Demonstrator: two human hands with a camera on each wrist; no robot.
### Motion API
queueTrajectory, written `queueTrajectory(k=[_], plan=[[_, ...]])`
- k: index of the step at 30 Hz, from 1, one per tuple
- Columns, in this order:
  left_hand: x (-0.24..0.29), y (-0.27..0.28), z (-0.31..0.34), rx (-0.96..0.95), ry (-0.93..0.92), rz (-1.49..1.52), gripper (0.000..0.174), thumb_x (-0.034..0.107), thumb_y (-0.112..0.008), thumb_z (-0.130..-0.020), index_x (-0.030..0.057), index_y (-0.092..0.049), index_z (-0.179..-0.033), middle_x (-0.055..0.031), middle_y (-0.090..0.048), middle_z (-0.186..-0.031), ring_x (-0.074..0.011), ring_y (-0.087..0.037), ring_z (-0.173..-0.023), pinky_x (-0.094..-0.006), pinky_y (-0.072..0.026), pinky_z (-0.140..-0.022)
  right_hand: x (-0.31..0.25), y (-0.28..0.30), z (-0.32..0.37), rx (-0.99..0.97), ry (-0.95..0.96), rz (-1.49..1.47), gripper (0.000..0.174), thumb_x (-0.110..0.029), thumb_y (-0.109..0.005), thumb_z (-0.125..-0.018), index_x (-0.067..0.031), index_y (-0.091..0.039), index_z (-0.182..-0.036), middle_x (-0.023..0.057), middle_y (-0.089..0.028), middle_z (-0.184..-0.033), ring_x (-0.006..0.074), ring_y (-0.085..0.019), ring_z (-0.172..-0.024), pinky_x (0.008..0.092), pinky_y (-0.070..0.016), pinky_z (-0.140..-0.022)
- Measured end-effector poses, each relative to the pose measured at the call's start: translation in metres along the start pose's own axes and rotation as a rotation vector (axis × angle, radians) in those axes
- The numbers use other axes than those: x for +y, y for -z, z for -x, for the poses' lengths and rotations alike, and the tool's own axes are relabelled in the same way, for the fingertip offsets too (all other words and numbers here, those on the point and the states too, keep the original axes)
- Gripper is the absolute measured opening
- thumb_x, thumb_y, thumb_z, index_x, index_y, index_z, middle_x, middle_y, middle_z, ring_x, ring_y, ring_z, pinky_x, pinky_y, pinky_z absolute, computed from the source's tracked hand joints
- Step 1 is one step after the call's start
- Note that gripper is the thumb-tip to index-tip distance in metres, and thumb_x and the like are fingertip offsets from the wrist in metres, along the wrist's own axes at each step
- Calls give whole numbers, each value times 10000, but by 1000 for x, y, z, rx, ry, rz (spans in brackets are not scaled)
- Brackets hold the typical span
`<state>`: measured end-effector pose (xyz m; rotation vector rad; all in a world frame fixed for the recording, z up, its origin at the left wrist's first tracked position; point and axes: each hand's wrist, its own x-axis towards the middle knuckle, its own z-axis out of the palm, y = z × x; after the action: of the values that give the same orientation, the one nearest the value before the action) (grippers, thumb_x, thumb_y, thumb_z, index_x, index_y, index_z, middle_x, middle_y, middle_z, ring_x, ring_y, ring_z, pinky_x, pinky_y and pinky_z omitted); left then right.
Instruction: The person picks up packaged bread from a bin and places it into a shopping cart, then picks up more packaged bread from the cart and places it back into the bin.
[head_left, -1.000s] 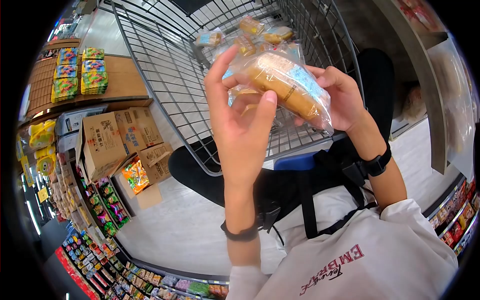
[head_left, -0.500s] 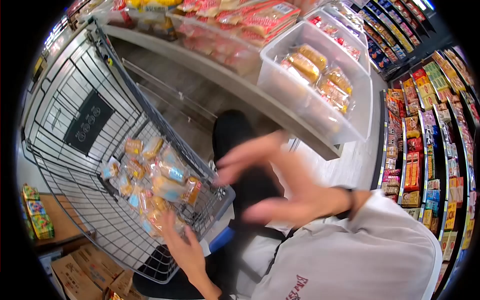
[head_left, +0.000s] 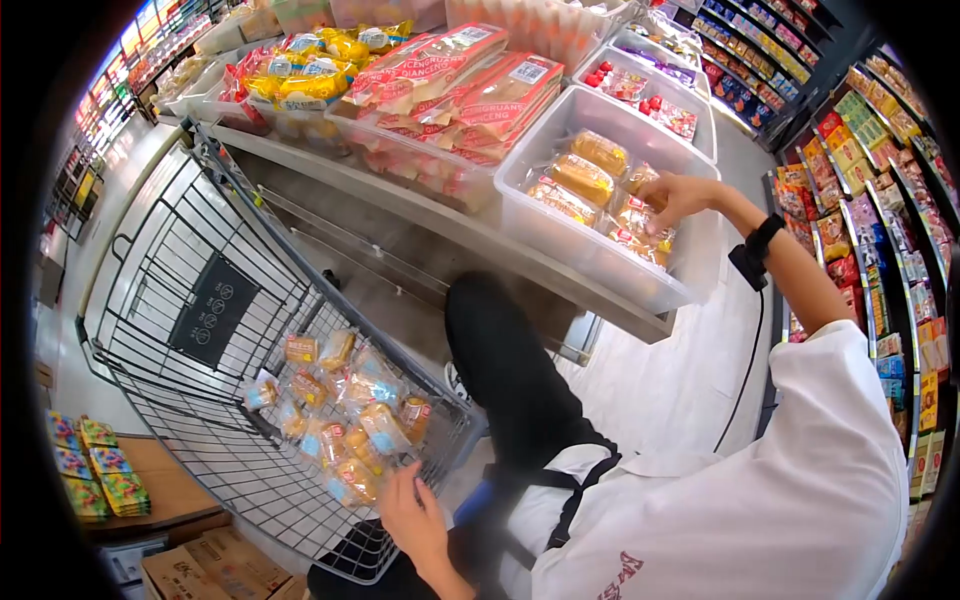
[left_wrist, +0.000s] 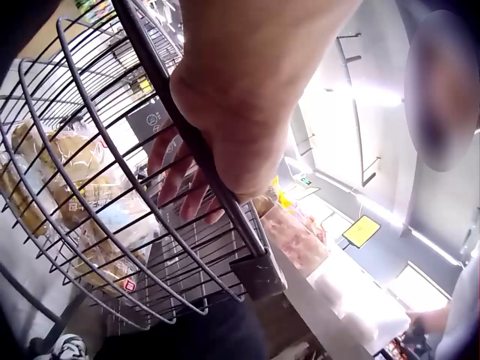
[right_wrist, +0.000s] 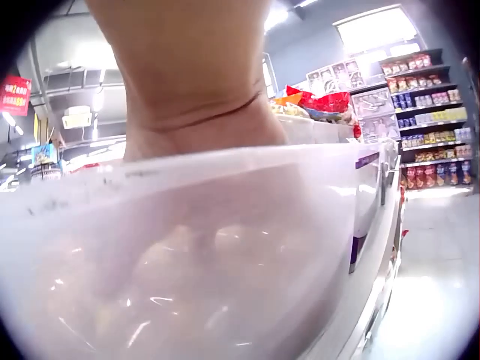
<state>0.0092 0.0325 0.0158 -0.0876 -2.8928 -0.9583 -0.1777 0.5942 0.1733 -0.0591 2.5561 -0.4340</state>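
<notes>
My right hand (head_left: pixel 685 200) reaches into a translucent plastic bin (head_left: pixel 640 285), its bent fingers down on the wrapped bread rolls (head_left: pixel 583 178). I cannot tell whether they pinch one. In the right wrist view the bin's cloudy wall (right_wrist: pixel 187 277) blurs the fingers. Over the near rim of a wire shopping cart (head_left: pixel 215 470) hangs my left hand (head_left: pixel 415 515), fingers loose and holding nothing. Its fingers (left_wrist: pixel 176 176) show past the rim bar in the left wrist view. Several bagged breads (head_left: pixel 350 410) lie in a pile on the cart's floor, just beyond that hand.
Along the display table's edge (head_left: pixel 420 200) stand more bins, with red-and-white packets (head_left: pixel 470 90) and yellow packets (head_left: pixel 310 75). Snack shelves (head_left: pixel 880 250) rise at the right. Cardboard boxes (head_left: pixel 220 570) sit at the lower left, below bright packets (head_left: pixel 100 470). My bent knee (head_left: pixel 500 330) is beneath the table.
A bagged bread roll that both hands held has left them. The view has turned right to the display table. My right hand has moved into the bin; the left has dropped to the cart's rim.
</notes>
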Motion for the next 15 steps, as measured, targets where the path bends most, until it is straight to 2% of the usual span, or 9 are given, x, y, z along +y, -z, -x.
queueTrajectory(k=[1,3,6,9,10,12,13,14,15], plan=[[0,1,0,-18,10,26,224,59,-535,-869,49,-653,-1059,-139,-660,-1011,-358,-612,-950,-425,-464,-845,-3,-3,-3,-1,6,-17,572,-481,-820,-709,-25,-645,-1006,78,-610,-835,180,-546,-833,358,-441,-722],[4,2,-2,-39,21,69,208,41,-522,-874,24,-649,-1038,-147,-662,-1001,-352,-623,-948,-403,-476,-842,-7,-3,0,47,-72,38,495,-424,-833,-702,3,-628,-844,24,-552,-697,129,-501,-679,333,-398,-597],[5,2,-3,-20,29,97,241,60,-543,-860,56,-659,-1071,-132,-660,-1023,-356,-610,-952,-420,-466,-822,-12,-5,9,102,-135,-124,434,-360,-839,-681,0,-607,-749,-18,-505,-655,99,-470,-616,294,-363,-544],[9,9,-4,-5,18,132,242,47,-559,-850,47,-656,-1071,-134,-657,-1061,-344,-609,-995,-409,-464,-864,-22,-3,24,270,-79,-50,414,-332,-822,-657,21,-613,-711,38,-530,-619,144,-526,-635,318,-417,-583],[15,15,-5,-5,24,128,242,47,-559,-850,47,-656,-1071,-134,-657,-1061,-344,-609,-995,-409,-464,-864,-28,0,32,265,-74,-51,414,-332,-822,-657,21,-613,-711,38,-530,-619,144,-526,-635,318,-417,-583],[30,26,-6,91,18,306,231,62,-621,-816,28,-661,-1042,-146,-653,-1108,-332,-606,-1046,-405,-450,-928,-44,10,53,596,-96,66,421,-326,-841,-631,12,-615,-735,44,-520,-643,139,-494,-612,295,-401,-574],[33,28,-5,93,22,302,231,62,-621,-816,28,-661,-1042,-146,-653,-1108,-332,-606,-1046,-405,-450,-928,-55,14,65,732,-51,146,411,-280,-858,-618,0,-626,-809,17,-528,-692,128,-495,-631,280,-401,-579],[34,30,-5,91,-19,394,318,87,-663,-790,23,-638,-1100,-156,-634,-1161,-324,-591,-1099,-402,-438,-966,-68,16,79,869,-9,226,427,-233,-876,-605,-12,-638,-883,-9,-535,-741,118,-497,-650,265,-401,-584],[37,32,-5,84,-63,485,417,113,-705,-764,17,-615,-1159,-167,-616,-1215,-315,-576,-1152,-399,-426,-1003,-92,14,96,925,22,103,427,-241,-875,-629,-21,-646,-914,10,-568,-780,117,-521,-673,261,-415,-591]])
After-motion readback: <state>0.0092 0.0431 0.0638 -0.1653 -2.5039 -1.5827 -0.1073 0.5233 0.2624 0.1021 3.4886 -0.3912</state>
